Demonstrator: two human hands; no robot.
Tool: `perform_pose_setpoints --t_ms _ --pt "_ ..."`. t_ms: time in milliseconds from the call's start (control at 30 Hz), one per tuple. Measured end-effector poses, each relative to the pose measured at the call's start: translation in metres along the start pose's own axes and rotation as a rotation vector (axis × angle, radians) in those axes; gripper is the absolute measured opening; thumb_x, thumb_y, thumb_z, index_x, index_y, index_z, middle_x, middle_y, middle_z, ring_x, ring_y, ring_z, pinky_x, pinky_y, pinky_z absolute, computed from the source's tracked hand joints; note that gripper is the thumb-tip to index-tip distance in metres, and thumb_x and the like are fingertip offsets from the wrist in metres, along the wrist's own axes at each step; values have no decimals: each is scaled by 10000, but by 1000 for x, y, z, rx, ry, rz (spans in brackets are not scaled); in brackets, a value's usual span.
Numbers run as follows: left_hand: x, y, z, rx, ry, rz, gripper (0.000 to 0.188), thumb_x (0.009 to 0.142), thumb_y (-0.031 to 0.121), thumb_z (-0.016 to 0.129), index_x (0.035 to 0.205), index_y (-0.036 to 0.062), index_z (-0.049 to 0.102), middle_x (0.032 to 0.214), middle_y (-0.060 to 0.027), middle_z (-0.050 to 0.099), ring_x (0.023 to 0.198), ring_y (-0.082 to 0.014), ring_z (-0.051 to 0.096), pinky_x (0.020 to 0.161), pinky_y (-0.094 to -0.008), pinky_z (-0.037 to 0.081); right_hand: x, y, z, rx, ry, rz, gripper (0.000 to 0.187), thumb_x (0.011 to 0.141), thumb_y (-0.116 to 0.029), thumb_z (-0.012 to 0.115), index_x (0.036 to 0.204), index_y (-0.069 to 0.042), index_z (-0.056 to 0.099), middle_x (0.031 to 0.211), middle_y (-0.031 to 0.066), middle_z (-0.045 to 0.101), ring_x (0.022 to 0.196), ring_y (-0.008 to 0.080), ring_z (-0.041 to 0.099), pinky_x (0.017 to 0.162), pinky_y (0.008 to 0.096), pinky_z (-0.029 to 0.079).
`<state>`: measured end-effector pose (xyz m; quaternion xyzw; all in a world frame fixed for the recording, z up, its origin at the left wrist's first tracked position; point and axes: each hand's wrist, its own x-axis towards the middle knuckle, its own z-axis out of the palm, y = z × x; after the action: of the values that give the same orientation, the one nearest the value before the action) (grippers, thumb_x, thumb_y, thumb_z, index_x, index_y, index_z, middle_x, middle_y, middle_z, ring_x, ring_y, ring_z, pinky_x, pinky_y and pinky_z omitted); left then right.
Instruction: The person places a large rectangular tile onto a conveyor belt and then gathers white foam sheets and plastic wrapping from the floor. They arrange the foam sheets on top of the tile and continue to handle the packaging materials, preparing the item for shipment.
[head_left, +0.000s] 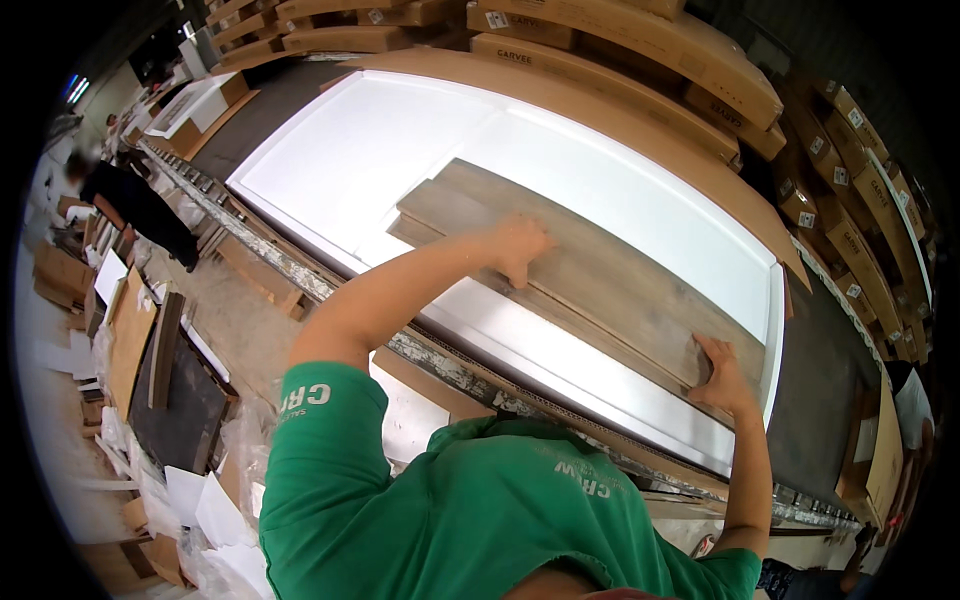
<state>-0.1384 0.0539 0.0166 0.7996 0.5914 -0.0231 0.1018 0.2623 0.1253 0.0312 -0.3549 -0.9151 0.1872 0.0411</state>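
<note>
Grey-brown wood-look boards (610, 265) lie long side by side, partly stacked, in a wide shallow carton lined with white foam (350, 125). My left hand (520, 248) rests on the boards left of their middle, fingers spread over the top and thumb pointing down toward the near edge. Toward their right end, my right hand (722, 375) touches the boards with fingers and thumb apart. Both hands press from above, and neither is wrapped around a board. White foam shows beyond the boards and along their near side.
The carton sits on a dark conveyor (825, 400) with a worn metal side rail (440, 360). Stacked brown cartons (620, 90) rise behind it and at the right. Another person (140, 205) stands at the far left, near loose boards (165, 350) and scattered packaging. An open white-lined box (200, 105) is farther along.
</note>
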Motion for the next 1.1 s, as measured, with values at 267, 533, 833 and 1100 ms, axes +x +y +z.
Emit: perform_pose_setpoints --t_ms 267,533,833,1100 --pt "-36 20 -17 -160 63 158 755 510 232 756 1179 82 442 1068 -144 472 1005 -325 437 865 -384 359 -25 -5 -6 52 -70 -64 799 463 -171 781 1178 -35 450 1173 172 441 1064 346 394 917 391 353" --pt "-55 62 6 -280 135 181 580 542 276 777 1035 45 579 1096 -178 507 1020 -331 460 863 -383 374 -95 8 22 -10 138 -114 584 696 -225 670 1187 -12 436 1270 200 355 1142 362 341 950 409 327" --pt "-43 77 1 -224 101 275 620 507 242 779 1041 11 564 1121 -173 517 1007 -325 494 847 -391 409 -99 23 10 -84 35 -64 636 648 -303 704 1182 -54 465 1256 194 375 1136 355 343 938 418 342" --pt "-37 69 6 -313 65 292 625 520 260 781 1073 66 565 1234 -186 430 1127 -335 417 916 -395 358 -105 13 12 -12 112 20 544 688 -280 678 1150 -58 499 1325 190 276 1175 351 290 945 419 340"
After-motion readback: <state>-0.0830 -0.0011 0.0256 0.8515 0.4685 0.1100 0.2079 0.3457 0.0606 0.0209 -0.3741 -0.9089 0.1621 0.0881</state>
